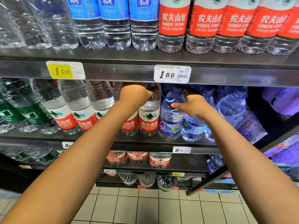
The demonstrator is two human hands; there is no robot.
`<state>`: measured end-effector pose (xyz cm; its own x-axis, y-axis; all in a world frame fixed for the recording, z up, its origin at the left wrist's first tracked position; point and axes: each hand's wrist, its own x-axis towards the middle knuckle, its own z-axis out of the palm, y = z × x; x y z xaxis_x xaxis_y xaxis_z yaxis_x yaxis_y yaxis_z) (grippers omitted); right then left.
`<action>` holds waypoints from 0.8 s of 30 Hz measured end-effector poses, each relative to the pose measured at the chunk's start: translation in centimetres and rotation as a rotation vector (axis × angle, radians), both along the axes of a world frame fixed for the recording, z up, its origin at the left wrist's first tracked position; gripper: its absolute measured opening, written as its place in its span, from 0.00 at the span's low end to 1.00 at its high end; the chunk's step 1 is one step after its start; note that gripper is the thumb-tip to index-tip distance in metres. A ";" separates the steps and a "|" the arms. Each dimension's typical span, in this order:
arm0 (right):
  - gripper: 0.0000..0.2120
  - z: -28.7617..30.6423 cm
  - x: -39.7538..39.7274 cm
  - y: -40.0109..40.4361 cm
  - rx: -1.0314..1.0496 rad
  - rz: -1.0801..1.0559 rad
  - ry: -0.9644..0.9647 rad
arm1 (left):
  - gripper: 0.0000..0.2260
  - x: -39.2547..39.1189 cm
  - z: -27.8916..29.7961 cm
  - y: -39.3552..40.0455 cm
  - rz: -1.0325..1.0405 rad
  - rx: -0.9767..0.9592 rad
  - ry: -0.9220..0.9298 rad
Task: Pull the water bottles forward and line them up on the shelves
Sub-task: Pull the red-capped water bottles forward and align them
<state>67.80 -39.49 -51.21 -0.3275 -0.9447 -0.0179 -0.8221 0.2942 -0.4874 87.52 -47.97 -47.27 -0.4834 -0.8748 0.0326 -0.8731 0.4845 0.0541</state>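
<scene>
Red-labelled Nongfu Spring bottle (149, 113) neck in left hand's (135, 94) grip; right hand (192, 104) clasping blue-tinted bottle (192, 125) beside it.

Shelf lip (129, 73) overhangs tightly packed bottles (149, 117).

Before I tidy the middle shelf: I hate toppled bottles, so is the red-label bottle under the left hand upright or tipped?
Upright. The red-label bottle stands on its base on the shelf, label level, left hand gripping its neck.

Both arms reach forward, left hand (135, 94) and right hand (194, 105) raised with fingers curled.
</scene>
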 end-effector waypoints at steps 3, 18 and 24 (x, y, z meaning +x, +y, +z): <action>0.15 0.2 0.1 0.1 -0.012 0.020 0.015 | 0.24 0.2 0.1 0.1 -0.025 0.040 0.074; 0.20 -0.6 -0.1 -0.1 -0.029 -0.005 0.038 | 0.23 0.0 -0.4 0.1 -0.033 -0.035 0.008; 0.25 -1.0 -1.1 -0.1 -0.115 0.041 -0.057 | 0.28 -0.3 -1.0 -0.2 0.011 -0.044 0.137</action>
